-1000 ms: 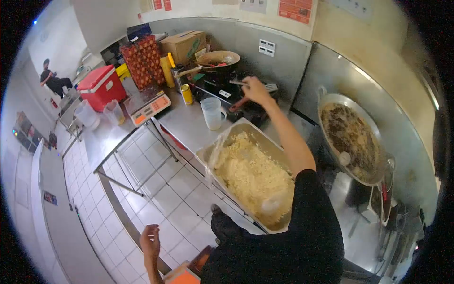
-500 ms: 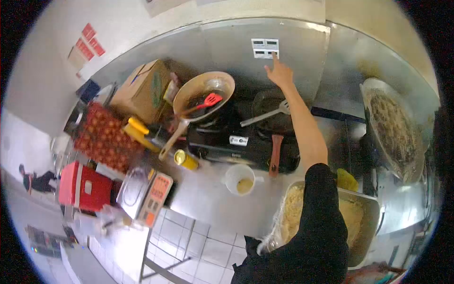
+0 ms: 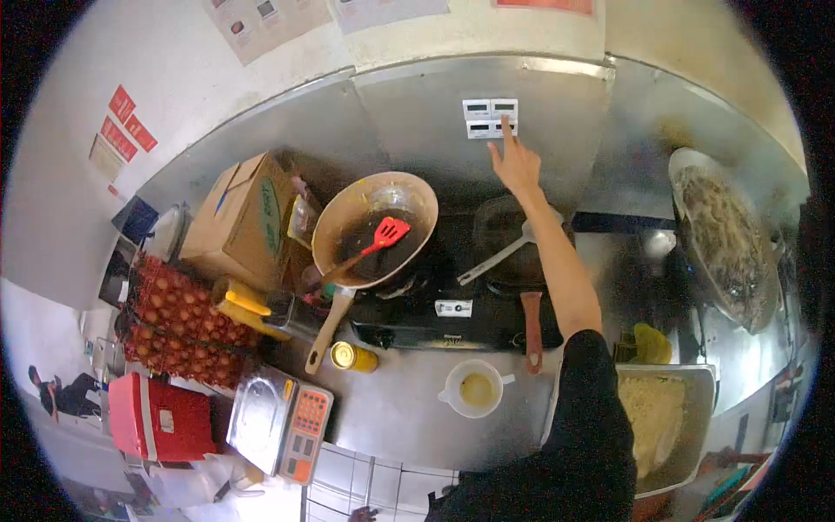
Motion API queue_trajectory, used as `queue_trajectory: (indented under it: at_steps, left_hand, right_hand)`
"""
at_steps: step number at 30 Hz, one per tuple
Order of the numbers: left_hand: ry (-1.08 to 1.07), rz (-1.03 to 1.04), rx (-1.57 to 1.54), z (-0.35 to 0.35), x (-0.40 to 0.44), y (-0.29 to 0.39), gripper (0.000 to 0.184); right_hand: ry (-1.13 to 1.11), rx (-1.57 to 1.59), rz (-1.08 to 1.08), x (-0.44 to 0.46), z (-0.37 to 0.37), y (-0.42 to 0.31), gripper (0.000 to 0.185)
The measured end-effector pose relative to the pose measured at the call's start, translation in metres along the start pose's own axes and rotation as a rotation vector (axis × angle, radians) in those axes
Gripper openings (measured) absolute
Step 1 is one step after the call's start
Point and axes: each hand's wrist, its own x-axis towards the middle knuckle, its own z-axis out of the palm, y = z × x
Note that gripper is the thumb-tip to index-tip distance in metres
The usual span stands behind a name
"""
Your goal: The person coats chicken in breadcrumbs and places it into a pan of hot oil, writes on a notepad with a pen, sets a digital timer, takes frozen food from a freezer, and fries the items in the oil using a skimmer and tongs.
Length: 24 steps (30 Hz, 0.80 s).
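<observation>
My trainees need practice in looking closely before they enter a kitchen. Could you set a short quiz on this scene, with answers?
1. What lies in the light-rimmed pan?
a) a ladle
b) a red spatula
c) tongs

2. True or false: in this view, the yellow can is nearer the scale than the jug is.

3. Which of the person's own hands is raised to the wall displays?

Key: 1 b; 2 true; 3 the right hand.
</observation>
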Motion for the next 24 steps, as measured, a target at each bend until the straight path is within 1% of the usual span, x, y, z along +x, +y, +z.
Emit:
queue_trajectory:
  at_steps: [1, 2, 4, 6, 7, 8, 10, 11, 12, 16, 19, 21, 24]
  left_hand:
    - [0.025, -0.073, -0.063, 0.004, 0.01, 0.002, 0.023]
    - [-0.044, -0.151, 0.093, 0.0, 0.021, -0.051, 0.027]
    - [-0.086, -0.24, 0.006, 0.0, 0.031, -0.011, 0.027]
    - [-0.072, -0.255, -0.009, 0.007, 0.036, -0.069, 0.026]
    - [0.005, -0.08, -0.009, 0.009, 0.029, -0.061, 0.023]
    - [-0.001, -0.077, -0.007, 0.01, 0.024, -0.053, 0.023]
    - [-0.081, -0.02, 0.139, 0.014, 0.012, -0.047, 0.02]
    - [-0.02, -0.458, -0.126, 0.022, 0.005, -0.044, 0.02]
    - [-0.012, -0.576, -0.139, 0.028, 0.004, -0.039, 0.02]
    - [-0.081, -0.512, -0.068, 0.034, 0.012, -0.027, 0.02]
    - [-0.108, -0.501, -0.062, 0.033, 0.022, -0.022, 0.019]
    - [-0.122, -0.497, -0.053, 0.03, 0.026, -0.021, 0.019]
    - [-0.143, -0.494, -0.049, 0.027, 0.033, -0.019, 0.019]
  right_hand:
    - [0.004, -0.004, -0.015, 0.0, 0.002, 0.001, 0.072]
    - [0.006, -0.006, -0.029, 0.0, 0.002, 0.001, 0.072]
    - [0.021, 0.005, -0.025, 0.002, 0.004, -0.001, 0.072]
    - [0.052, -0.018, -0.023, 0.003, 0.007, 0.0, 0.073]
    - [0.054, -0.023, -0.017, 0.004, 0.007, 0.001, 0.073]
    - [0.036, -0.043, -0.019, 0.004, 0.007, 0.002, 0.072]
    - [0.018, -0.06, -0.026, 0.006, 0.006, 0.0, 0.071]
    - [0.036, -0.046, -0.03, 0.005, 0.005, -0.001, 0.073]
    - [0.052, -0.031, -0.029, 0.003, 0.006, -0.003, 0.074]
    - [0.088, -0.014, -0.035, 0.002, 0.012, -0.003, 0.075]
    - [0.068, -0.06, -0.038, 0.003, 0.009, -0.005, 0.075]
    - [0.013, -0.045, -0.009, 0.003, 0.007, -0.006, 0.075]
    - [0.023, -0.055, -0.02, 0.002, 0.007, -0.006, 0.075]
